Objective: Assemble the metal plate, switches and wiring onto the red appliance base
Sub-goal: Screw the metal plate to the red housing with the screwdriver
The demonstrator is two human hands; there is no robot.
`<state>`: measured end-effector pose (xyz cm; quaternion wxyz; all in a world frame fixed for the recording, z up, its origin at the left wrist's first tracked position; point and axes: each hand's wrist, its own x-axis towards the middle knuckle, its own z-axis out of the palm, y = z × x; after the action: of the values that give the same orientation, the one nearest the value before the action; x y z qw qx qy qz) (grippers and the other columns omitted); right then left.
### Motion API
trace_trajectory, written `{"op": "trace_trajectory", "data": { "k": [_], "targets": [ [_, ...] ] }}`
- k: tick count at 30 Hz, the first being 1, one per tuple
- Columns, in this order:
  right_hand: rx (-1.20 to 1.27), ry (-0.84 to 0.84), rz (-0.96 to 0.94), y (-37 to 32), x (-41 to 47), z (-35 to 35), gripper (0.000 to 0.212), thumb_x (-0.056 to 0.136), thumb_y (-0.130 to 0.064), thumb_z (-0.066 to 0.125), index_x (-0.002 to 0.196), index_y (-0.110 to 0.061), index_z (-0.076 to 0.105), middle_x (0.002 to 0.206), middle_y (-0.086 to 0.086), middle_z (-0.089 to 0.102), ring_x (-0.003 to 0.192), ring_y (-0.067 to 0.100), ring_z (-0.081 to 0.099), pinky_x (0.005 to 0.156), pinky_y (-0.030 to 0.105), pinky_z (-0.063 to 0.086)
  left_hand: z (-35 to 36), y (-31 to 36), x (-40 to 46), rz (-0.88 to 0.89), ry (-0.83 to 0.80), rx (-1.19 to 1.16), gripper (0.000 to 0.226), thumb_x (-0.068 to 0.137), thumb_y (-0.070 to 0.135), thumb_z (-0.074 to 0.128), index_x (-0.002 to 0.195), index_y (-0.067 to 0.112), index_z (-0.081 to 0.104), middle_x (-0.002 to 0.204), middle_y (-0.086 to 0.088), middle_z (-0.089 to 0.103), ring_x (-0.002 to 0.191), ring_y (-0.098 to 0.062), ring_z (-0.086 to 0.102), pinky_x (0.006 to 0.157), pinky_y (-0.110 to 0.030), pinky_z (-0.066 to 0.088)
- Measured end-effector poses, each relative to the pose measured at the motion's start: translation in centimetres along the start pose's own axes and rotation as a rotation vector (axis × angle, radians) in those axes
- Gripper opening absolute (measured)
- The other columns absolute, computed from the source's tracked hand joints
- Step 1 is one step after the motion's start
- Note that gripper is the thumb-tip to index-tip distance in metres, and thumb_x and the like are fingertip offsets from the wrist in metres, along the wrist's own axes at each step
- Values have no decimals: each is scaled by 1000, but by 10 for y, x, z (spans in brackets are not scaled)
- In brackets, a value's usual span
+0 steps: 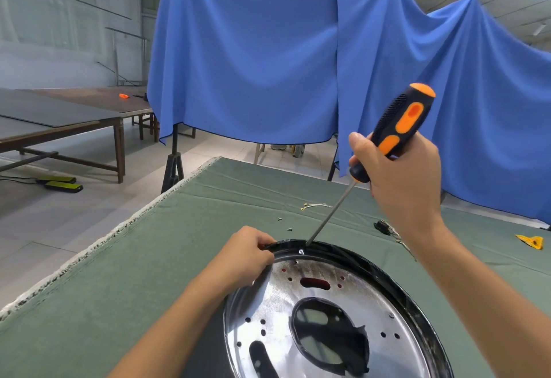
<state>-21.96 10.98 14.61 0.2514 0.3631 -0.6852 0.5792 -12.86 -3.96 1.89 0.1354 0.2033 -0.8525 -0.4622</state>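
From the head view, we have the metal plate [316, 321] lying in the near right of the green-covered table [167, 258], seated inside a dark glossy rim [384, 270]; red shows only through the slot and small holes near the plate's far edge, so we judge the red appliance base sits beneath it. Our left hand [247, 254] curls its fingers over the far-left edge of the rim and grips it. Our right hand [396, 180] is wrapped around the lower end of the screwdriver [396, 130], black and orange handle tilted up to the right, shaft slanting down to the left with its tip just beside a screw [301, 251] at the plate's far edge — whether tip and head touch we cannot tell.

The plate looks thin, stiff and slick — polished sheet with cut-outs whose edges may be sharp — so we would hold it by the outer rim, as the left hand does, not by the openings. The screw is tiny and light, likely to roll if knocked.

Farther on the cloth lie loose small screws [284, 224], a short wire with ring terminals [316, 205], a dark switch-like part [383, 226] to the right, and a yellow piece [530, 241] at the far right.
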Motion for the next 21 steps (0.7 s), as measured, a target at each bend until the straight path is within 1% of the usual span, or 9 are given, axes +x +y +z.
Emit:
{"op": "trace_trajectory", "data": {
  "k": [3,5,7,9,10,13,15,17,21],
  "targets": [
    [59,53,15,9,-6,-6,27,83,-20,67,75,4,59,61,12,64,48,5,62,51,24,51,0,-3,1,-24,0,11,26,83,1,52,67,14,68,55,-3,48,50,-19,38,51,-22,31],
    [116,84,21,14,-8,-10,27,83,-19,66,76,6,59,58,9,64,47,3,60,48,16,47,1,-1,1,-18,8,67,20,85,7,53,72,11,68,56,0,50,50,-17,41,50,-21,33],
    [204,126,40,18,-8,-15,32,83,-21,64,77,11,58,56,8,63,43,3,57,45,10,42,0,4,2,29,46,251,17,88,19,56,95,19,71,81,2,67,74,-16,60,67,-26,48],
    [276,177,73,25,-8,-18,35,82,-24,63,77,10,58,54,3,63,41,4,54,44,11,40,-1,13,3,99,184,394,32,89,23,56,119,21,64,109,4,67,102,-14,59,89,-31,48],
    [297,198,93,28,-8,-18,34,82,-26,63,76,7,59,52,-1,63,41,4,53,44,13,40,-2,19,4,141,243,374,34,88,20,56,121,20,63,110,4,66,101,-14,58,91,-31,47],
    [378,248,145,39,-9,-18,28,86,-25,62,65,-7,61,51,-3,62,39,8,49,40,17,36,-3,32,10,158,248,236,29,86,11,56,110,20,69,90,4,71,77,-8,59,73,-18,47],
    [430,287,187,47,-9,-17,30,87,-25,62,61,-9,59,50,-2,61,37,12,44,37,17,32,-1,36,12,51,135,38,23,87,7,54,105,15,67,70,-1,71,52,-3,55,49,-13,41],
    [476,334,246,52,-10,-16,31,86,-28,62,62,-7,60,49,-2,59,36,14,41,37,17,30,-2,39,11,-124,37,-236,16,93,9,50,106,5,59,62,-8,69,34,-11,46,34,-14,30],
    [573,433,325,58,-9,-15,37,85,-29,62,48,-24,62,48,-4,60,38,12,43,36,16,29,-12,46,11,-364,-124,-698,29,100,21,42,110,-5,48,76,-24,70,41,-22,60,31,-20,42]
  ]
}}
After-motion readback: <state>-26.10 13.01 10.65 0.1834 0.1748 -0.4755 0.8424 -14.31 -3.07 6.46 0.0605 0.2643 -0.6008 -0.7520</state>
